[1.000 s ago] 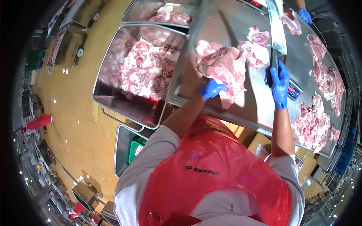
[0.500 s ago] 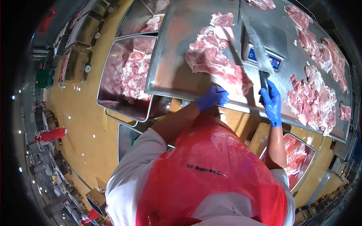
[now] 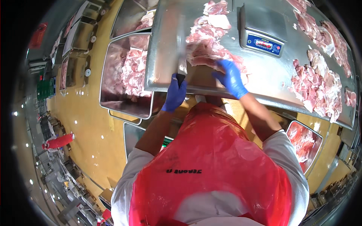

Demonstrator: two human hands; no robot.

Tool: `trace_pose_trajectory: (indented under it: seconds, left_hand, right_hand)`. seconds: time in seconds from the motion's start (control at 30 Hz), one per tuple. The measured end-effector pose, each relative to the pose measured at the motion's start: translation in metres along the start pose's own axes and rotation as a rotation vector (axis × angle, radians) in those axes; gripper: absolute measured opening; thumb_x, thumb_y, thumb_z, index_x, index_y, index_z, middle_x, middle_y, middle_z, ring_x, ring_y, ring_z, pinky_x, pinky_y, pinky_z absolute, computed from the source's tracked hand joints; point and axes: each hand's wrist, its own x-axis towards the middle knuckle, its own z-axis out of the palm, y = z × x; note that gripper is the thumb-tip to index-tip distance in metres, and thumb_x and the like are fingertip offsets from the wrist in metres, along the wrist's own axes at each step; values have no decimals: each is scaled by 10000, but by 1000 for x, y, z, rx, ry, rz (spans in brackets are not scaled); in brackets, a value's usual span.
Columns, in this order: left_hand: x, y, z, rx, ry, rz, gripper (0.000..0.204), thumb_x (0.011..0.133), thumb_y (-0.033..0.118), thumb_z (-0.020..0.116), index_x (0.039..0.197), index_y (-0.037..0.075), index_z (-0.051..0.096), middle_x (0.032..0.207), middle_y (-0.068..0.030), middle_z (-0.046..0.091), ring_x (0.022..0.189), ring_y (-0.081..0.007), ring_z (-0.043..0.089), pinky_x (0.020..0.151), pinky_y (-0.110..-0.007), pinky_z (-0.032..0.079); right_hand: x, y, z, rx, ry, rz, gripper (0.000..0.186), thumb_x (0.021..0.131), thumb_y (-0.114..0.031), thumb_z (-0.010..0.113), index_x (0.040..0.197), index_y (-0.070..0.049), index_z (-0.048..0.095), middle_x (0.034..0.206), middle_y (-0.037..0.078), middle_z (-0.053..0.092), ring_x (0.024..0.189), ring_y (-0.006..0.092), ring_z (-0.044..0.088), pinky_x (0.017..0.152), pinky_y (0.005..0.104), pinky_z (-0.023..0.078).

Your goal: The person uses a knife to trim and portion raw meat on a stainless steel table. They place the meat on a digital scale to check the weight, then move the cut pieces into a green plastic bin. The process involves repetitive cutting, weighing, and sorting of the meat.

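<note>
My left hand (image 3: 175,94), in a blue glove, is closed round the black handle of a large knife (image 3: 182,66). The blade points away from me over the left part of the metal table (image 3: 162,71) and is blurred by motion. To its right lies a long row of raw pink meat pieces (image 3: 205,45) with pale fat. My right hand (image 3: 230,79), also gloved in blue, reaches to the near edge of this meat with thumb and fingers apart. Whether its fingertips touch the meat, I cannot tell for sure.
A digital scale (image 3: 264,28) stands behind the meat. More cut meat (image 3: 316,88) is heaped at the right. Left of the table is a steel tub (image 3: 103,75) with meat inside, and another meat tub (image 3: 318,147) stands below the right edge. Wheeled bins (image 3: 75,71) stand farther left.
The knife has passed from my right hand to my left, and now stands left of the meat instead of over the scale. My right hand has moved left to the meat.
</note>
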Motion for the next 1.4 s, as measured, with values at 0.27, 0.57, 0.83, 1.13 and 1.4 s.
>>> trace_pose_trajectory:
  seconds: [0.27, 0.57, 0.83, 1.13, 1.4]
  left_hand:
    - [-20, -11, -28, 437, -127, 268, 220, 942, 118, 501, 1141, 27, 474, 693, -265, 579, 679, -460, 594, 557, -528, 432]
    - [6, -17, -42, 278, -158, 193, 408, 923, 88, 485, 1320, 3, 441, 774, -293, 595, 710, -477, 595, 634, -546, 464]
    - [49, -31, -35, 116, -108, 263, 591, 910, 57, 470, 1487, 86, 349, 752, -265, 587, 612, -384, 589, 606, -467, 459]
    - [71, 5, -81, 436, -215, 294, 619, 924, 76, 493, 1513, 141, 314, 704, -195, 570, 614, -341, 581, 598, -470, 444]
    - [61, -38, -43, 546, -386, 385, 714, 897, 83, 494, 1549, 232, 243, 866, -214, 589, 655, -378, 586, 637, -516, 466]
  right_hand:
    - [83, 39, 4, -487, -522, 328, 972, 616, -338, 846, 1425, -63, 381, 1190, 247, 618, 1097, 408, 609, 896, 495, 504]
    - [60, 48, -46, -729, -644, 541, 834, 656, -306, 813, 1366, -83, 438, 1149, 225, 639, 1065, 383, 634, 841, 510, 517]
    - [54, 18, 46, -780, -437, 92, 857, 789, -453, 723, 1519, -291, 304, 1125, 228, 597, 1119, 380, 553, 967, 553, 397]
    - [79, 37, 30, -776, -132, 221, 1022, 644, -439, 844, 1495, -197, 332, 1189, 208, 588, 1070, 379, 604, 913, 521, 462]
    - [89, 16, 38, -834, -369, 431, 791, 660, -347, 830, 1353, -186, 484, 1068, 205, 617, 990, 368, 633, 844, 509, 501]
